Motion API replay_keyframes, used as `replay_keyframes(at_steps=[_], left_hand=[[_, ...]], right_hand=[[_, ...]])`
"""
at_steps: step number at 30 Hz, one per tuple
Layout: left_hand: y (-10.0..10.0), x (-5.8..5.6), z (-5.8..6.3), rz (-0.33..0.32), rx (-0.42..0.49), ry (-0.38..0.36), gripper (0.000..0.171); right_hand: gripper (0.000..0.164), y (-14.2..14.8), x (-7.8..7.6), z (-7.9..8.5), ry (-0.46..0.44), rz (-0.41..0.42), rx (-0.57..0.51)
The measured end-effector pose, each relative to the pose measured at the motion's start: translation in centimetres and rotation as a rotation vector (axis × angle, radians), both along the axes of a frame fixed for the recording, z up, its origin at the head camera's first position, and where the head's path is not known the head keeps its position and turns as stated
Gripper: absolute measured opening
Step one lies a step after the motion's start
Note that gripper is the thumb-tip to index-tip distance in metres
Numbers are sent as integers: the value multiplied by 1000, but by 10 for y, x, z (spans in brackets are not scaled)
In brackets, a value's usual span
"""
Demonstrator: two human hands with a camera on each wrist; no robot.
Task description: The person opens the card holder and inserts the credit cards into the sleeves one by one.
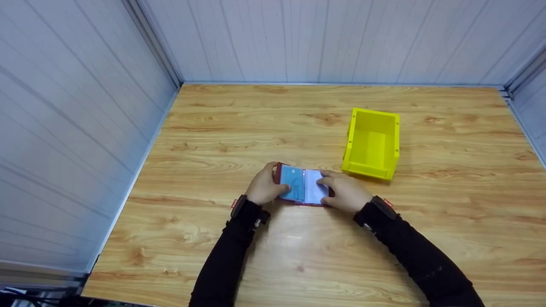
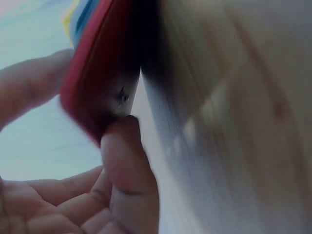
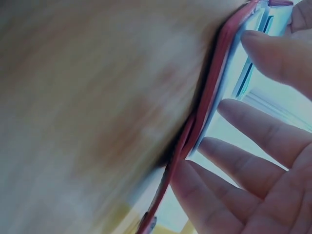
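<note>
A red card wallet (image 1: 278, 173) lies spread open low over the table in the head view. Its left side shows a blue card page (image 1: 294, 179), its right side a whitish sleeve (image 1: 312, 189). My left hand (image 1: 263, 186) grips the left cover, thumb on the blue page. In the left wrist view a snap button (image 2: 122, 96) shows on the cover's underside, by a fingertip. My right hand (image 1: 347, 192) rests its fairly straight fingertips on the whitish sleeve. The right wrist view shows the red edge (image 3: 214, 73) and a thin closing strap (image 3: 168, 180) sticking out near those fingers.
A yellow plastic bin (image 1: 396, 132) stands behind and to the right of my right hand. Pale panel walls (image 1: 264, 42) border the wood-grain table (image 1: 204, 140) at the back and sides. Dark cables (image 1: 25, 296) show at the lower left corner.
</note>
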State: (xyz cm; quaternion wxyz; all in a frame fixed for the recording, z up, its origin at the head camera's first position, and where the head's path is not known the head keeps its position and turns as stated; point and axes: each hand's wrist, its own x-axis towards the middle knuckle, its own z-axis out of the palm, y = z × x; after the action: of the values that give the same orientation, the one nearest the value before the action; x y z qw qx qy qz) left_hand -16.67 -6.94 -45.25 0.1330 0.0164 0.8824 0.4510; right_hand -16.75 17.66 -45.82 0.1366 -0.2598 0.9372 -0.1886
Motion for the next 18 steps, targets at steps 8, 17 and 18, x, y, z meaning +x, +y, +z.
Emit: replay_keyframes(at_steps=[8, 17, 18], left_hand=[[11, 10, 6, -48, -64, 135, 84], [32, 20, 14, -44, -128, 308, 73], [35, 21, 14, -54, -131, 331, 71]], right_hand=[[51, 8, -1, -3, -26, -11, -57], [42, 27, 6, 1, 32, -89, -84], [41, 28, 7, 2, 38, -103, -74]])
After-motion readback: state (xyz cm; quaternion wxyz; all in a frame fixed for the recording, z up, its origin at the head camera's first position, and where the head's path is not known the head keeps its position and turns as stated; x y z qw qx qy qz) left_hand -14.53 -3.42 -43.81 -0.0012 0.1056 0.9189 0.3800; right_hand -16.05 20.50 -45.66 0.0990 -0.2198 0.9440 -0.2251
